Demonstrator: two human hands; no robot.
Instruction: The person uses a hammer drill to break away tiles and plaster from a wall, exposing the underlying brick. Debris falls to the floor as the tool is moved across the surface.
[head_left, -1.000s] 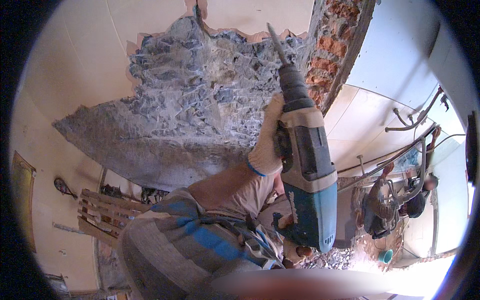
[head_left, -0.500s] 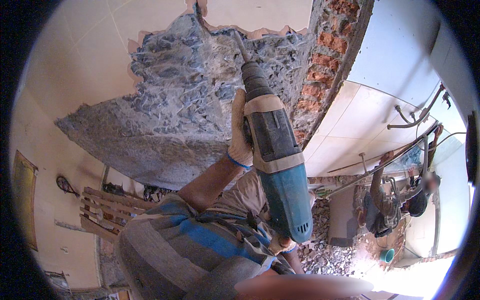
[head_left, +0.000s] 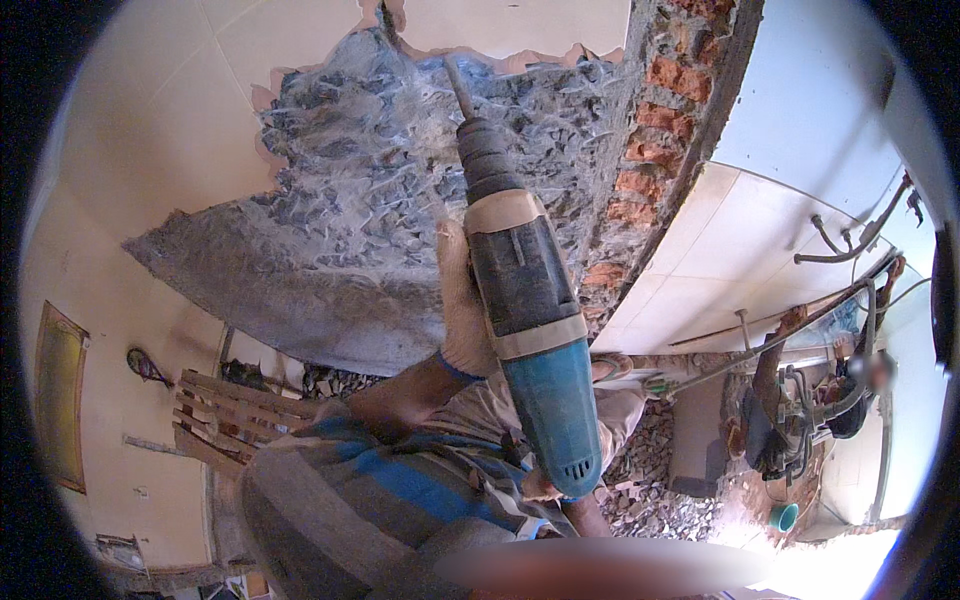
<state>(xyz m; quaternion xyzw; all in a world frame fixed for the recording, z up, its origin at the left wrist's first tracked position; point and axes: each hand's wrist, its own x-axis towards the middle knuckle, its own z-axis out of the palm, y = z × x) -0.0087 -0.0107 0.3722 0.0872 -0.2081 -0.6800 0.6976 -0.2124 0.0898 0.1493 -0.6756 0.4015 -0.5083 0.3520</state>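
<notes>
A teal and black rotary hammer [head_left: 545,375] slants up the middle, its chisel bit [head_left: 458,90] pointing away from me. The bit's tip is at the ragged upper border of a rough grey patch [head_left: 350,170], just below the remaining pale tile [head_left: 510,25]; whether it touches cannot be told. My left hand [head_left: 462,310], in a pale knitted glove with a blue cuff, grips the hammer's front housing from the left side. My right hand [head_left: 540,487] is closed at the tool's rear end, mostly hidden behind the housing and my striped shirt.
Exposed red brick [head_left: 650,150] runs along the wall edge to the right. Rubble [head_left: 660,510] covers the floor. A wooden pallet [head_left: 225,415] stands at left. At right are bent pipes [head_left: 860,235], a teal bucket [head_left: 784,517] and another person [head_left: 850,405] beside metal-framed equipment.
The hammer's front end and bit tip have shifted left along the tile's broken border, and my left hand has moved with them. Both hands keep their hold.
</notes>
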